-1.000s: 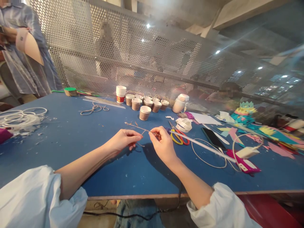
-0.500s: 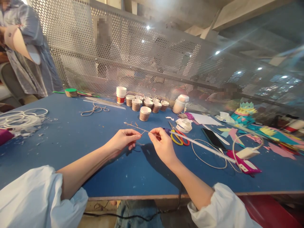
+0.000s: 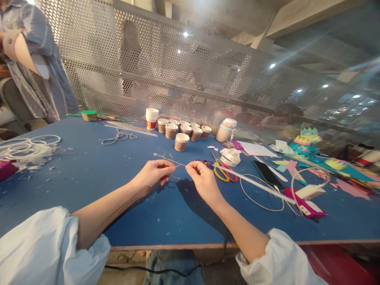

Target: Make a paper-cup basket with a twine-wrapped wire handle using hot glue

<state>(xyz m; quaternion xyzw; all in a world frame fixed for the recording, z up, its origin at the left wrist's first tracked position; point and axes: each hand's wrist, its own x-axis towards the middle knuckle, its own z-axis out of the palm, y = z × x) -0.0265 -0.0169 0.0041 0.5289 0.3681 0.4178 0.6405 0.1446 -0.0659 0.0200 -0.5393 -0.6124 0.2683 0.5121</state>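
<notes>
Twig, thin and brown, is held over the table, between both hands and running out ahead of the left one. Right hand pinches its near end, thumb on forefinger. Left hand has thumb and forefinger pressed together at a thin side strand; exact grip too small to tell.

Containers: single brown cup upright just ahead of the hands, pale inside, contents not readable. Beyond it, a cluster of brown cups, white rims up, insides mostly hidden. Left of those, paper cups nested in a stack, red print low down. Jar ahead and right of the right hand, pale lid on, contents can't tell. Brown tub with green top, far ahead-left of the left hand.

Right of the right hand: scissors, paper strip roll, then phone. White cord coil well left of the left hand.
</notes>
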